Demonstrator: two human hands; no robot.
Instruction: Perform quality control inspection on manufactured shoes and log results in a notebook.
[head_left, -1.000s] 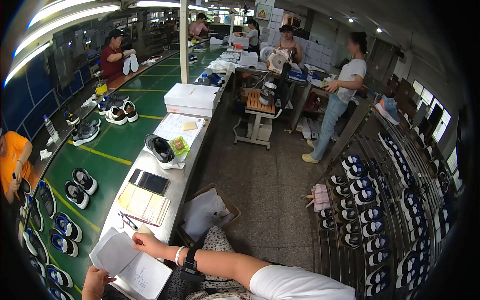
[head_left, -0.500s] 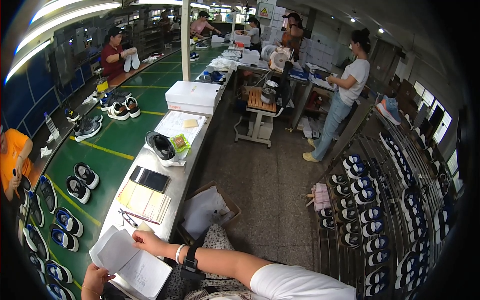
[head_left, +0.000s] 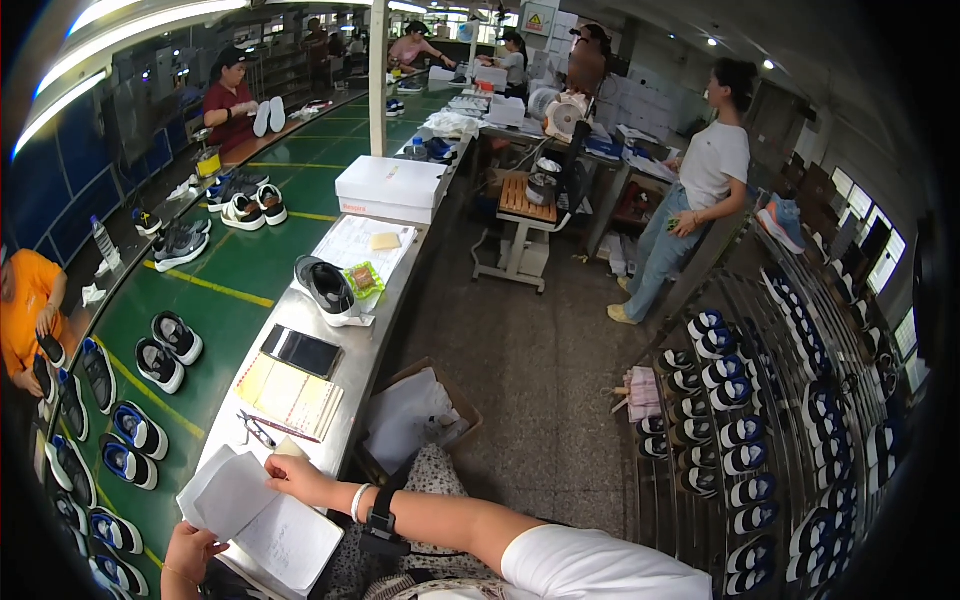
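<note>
Notebook (head_left: 288, 548) lies open at the lower left of the frame, and your step in hand looks like leafing through it: your left hand (head_left: 190, 556) pinches the raised leaf (head_left: 228, 498) near its lower edge, while your right hand (head_left: 297, 480), apart from the left, has its fingertips closed at the leaf's right side (the snips (head_left: 258, 432) and dark phone (head_left: 300, 352) lie higher up on the metal bench (head_left: 357, 365)). Turning the page would call for one hand letting go while the other guides the paper flat.
</note>
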